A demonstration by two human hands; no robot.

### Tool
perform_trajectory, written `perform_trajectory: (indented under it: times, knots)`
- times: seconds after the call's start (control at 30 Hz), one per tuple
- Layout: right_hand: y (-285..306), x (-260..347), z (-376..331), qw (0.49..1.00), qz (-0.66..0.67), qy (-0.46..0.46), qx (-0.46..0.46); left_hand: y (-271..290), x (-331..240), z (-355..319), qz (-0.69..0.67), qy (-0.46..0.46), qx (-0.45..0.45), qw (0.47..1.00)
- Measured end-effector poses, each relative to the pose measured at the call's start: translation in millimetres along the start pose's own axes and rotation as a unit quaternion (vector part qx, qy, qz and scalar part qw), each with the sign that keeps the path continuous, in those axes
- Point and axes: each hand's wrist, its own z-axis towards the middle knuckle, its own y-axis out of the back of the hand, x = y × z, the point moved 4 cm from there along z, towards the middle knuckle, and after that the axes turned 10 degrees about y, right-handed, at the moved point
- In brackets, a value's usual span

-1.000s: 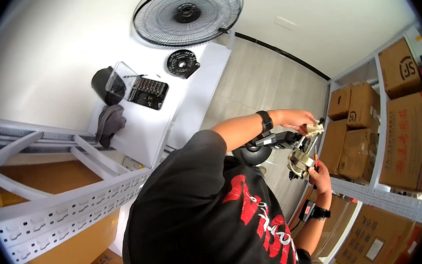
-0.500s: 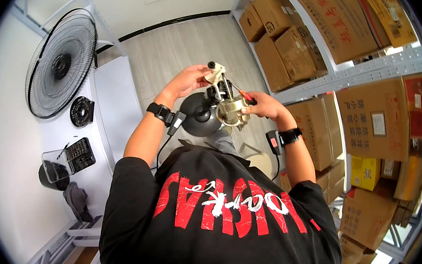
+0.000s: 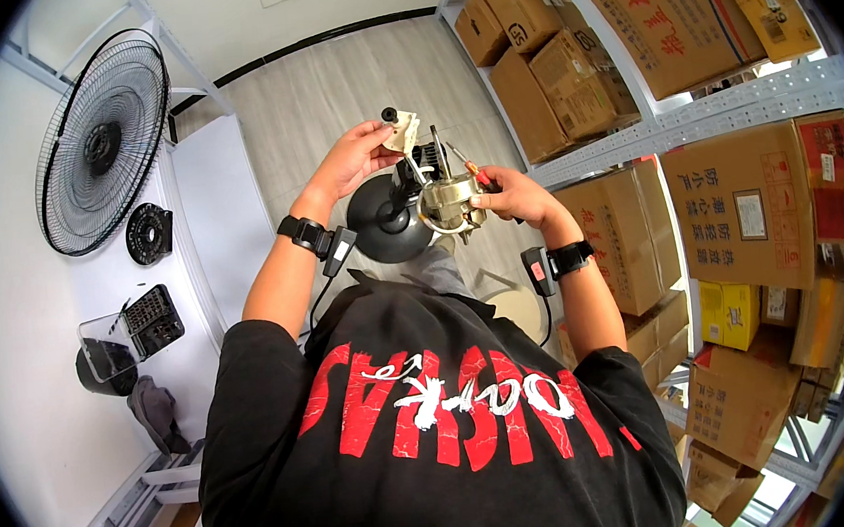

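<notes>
My left hand (image 3: 355, 157) pinches a cream plastic bracket (image 3: 402, 135) with a black knob on it. The bracket sits beside the upright metal shaft of a fan motor (image 3: 453, 196), off its tip; a rod or wire runs from it down toward the motor. Closed around a screwdriver (image 3: 475, 171) with a red-orange handle, my right hand (image 3: 519, 198) also presses its thumb to the motor's side. A black ribbed housing (image 3: 425, 155) shows behind the motor. Beneath it all is a round black fan base (image 3: 376, 229).
On a white table at left lie a wire fan grille (image 3: 100, 141), a round black part (image 3: 149, 234) and a screwdriver bit case (image 3: 154, 319). Metal shelving (image 3: 709, 103) with cardboard boxes (image 3: 740, 221) stands close on the right. A pale stool (image 3: 512, 314) is below my right forearm.
My left hand has drawn the cream bracket up and left, off the motor shaft, which now stands bare. My right hand stays at the motor with the screwdriver. The view has shifted slightly.
</notes>
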Motion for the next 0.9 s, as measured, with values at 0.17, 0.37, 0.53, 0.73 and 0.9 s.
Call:
perform_trajectory:
  times: [0.17,0.37,0.53,0.73,0.9]
  knots:
    - [-4.2,-2.1,-7.3,1.0,0.024,0.002,-0.019,1.6,3.1,-11.0,0.019,0.005,-0.02,1.0]
    - [-11.5,-5.6,-15.4,0.997,0.04,0.005,-0.06,12.8,7.2,-29.1,0.13,0.02,-0.043,0.99]
    - [-20.1,-11.6,-15.3,0.993,0.076,0.023,-0.093,19.6,24.5,-41.0,0.207,0.084,-0.04,0.974]
    - [-32.8,-18.0,-16.6,0.986,0.094,0.023,-0.138,17.9,41.0,-62.1,0.142,0.065,-0.026,0.987]
    - [-47.7,-19.3,-19.0,0.977,0.123,0.025,-0.172,12.8,62.7,-72.9,0.083,0.035,-0.031,0.995]
